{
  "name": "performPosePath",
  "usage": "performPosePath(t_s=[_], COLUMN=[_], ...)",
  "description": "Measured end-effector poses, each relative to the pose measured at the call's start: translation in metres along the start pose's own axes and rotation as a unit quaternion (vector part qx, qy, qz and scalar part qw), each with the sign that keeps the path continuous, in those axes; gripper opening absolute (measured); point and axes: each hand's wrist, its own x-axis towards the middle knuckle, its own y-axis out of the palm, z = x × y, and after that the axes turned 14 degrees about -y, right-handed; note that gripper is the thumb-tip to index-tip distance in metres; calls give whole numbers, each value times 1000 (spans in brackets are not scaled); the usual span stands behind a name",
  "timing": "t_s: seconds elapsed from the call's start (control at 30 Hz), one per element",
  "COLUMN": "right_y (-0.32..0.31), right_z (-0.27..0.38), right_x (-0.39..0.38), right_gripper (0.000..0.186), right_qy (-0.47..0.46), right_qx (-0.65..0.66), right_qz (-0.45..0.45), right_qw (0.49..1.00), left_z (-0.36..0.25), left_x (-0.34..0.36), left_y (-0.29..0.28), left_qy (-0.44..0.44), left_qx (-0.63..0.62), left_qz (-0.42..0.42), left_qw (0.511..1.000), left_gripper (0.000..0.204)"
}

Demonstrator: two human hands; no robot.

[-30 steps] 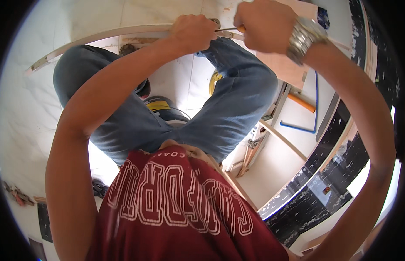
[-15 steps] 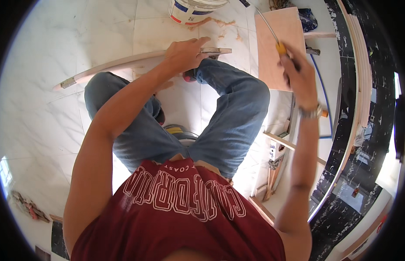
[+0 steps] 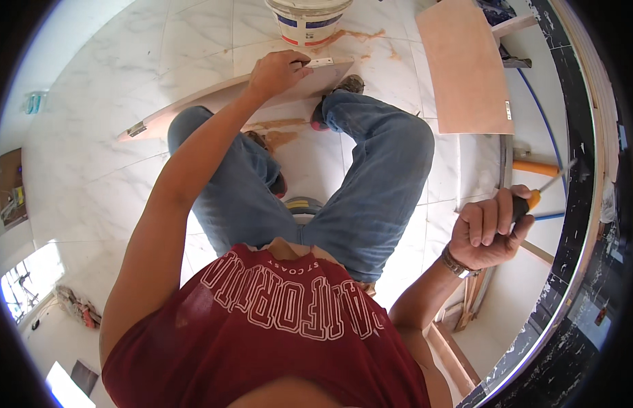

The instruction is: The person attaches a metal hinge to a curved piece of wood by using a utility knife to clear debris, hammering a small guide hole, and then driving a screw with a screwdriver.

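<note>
My left hand (image 3: 279,73) is closed over the upper edge of a pale wooden panel (image 3: 218,102), which stands on edge across the floor in front of my legs. Metal hinges are fixed on that edge: one hinge (image 3: 322,62) beside my fingers, another hinge (image 3: 136,128) at the far left end. Out to the right, my right hand (image 3: 490,228) grips a screwdriver (image 3: 532,201) by its black and yellow handle. The screwdriver's thin shaft points up and right, away from the panel.
Beyond the panel stands a white bucket (image 3: 308,24) near brown smears on the tiles. A flat plywood sheet (image 3: 466,75) lies to the right, with an orange handle (image 3: 536,167) and a blue cable (image 3: 542,109) near it. A black, scuffed edge (image 3: 580,136) borders the right side.
My right hand has swung down and toward me with the screwdriver, from beside the plywood sheet. The panel has tilted, showing more of its face, while my left hand stays on its edge.
</note>
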Motion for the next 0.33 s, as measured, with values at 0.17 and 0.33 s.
performPosePath(t_s=[0.17,0.33], right_y=[27,51], right_z=[10,40], right_x=[5,0], right_gripper=[28,25], right_qy=[-40,-138], right_qx=[11,4], right_qz=[72,208], right_qw=[997,968], left_z=[5,10], left_x=[-4,-10], left_y=[4,1], left_qy=[-17,-23], left_qx=[-48,-36], left_qz=[-2,-3], left_qw=[999,999], left_gripper=[33,41])
